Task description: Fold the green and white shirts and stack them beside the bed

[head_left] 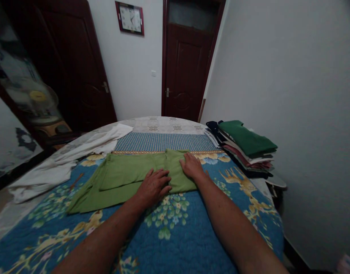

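A light green garment point(126, 171) lies spread lengthwise across the blue patterned cover, partly folded in layers. It could be trousers, but its exact kind is unclear. Its left end fans out, while the right end is doubled over into a short flap point(177, 179). My left hand point(154, 187) rests palm down on the near edge of the cloth, left of the flap, fingers apart. Flat on the flap near its right end lies my right hand point(191, 166), its fingers stretched out. Neither hand grips the cloth. The undersides of both palms are hidden.
A stack of folded clothes with a green one point(246, 137) on top stands at the right edge by the wall. Crumpled white cloth point(57, 171) lies along the left side. The blue floral cover point(189, 232) is over the table. Beyond are two dark red doors point(189, 72) and a wall clock point(130, 18).
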The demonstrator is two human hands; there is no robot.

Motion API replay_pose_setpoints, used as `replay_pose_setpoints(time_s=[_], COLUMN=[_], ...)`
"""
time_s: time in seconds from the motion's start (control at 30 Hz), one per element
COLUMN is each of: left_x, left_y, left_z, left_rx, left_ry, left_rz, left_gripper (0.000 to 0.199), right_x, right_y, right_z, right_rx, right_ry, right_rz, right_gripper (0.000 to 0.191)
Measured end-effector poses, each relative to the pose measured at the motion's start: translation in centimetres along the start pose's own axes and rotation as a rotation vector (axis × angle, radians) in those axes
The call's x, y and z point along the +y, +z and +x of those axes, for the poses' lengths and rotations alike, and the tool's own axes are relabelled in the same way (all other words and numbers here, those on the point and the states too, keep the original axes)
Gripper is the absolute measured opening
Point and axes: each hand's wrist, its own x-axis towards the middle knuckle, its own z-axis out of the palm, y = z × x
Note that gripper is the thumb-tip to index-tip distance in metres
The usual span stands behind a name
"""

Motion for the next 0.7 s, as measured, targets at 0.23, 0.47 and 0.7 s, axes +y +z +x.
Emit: replay_pose_setpoints(time_s=[0.23,0.47,0.7], left_x=[0.4,0.4,0.4], left_y=[-0.4,-0.3,-0.3], left_z=[-0.3,-0.6,-0.5], left_rx=[-0.013,-0.021,-0.019], left_ry=[-0.021,-0.029,-0.016], left_rz=[-0.044,-0.058,-0.047], left_gripper=[0.037,0.042,0.041], right_x=[0.6,0.8,0.9], right_y=[0.5,1.1,1.0], right_z=[2.9,5.5,2.3], right_rx=[-0.036,0.020,0.247], right_ry=[0.017,0.033,-0.030], right_rz=[-0.029,-0.092,-0.139], right_gripper=[0.067,0.062,0.053])
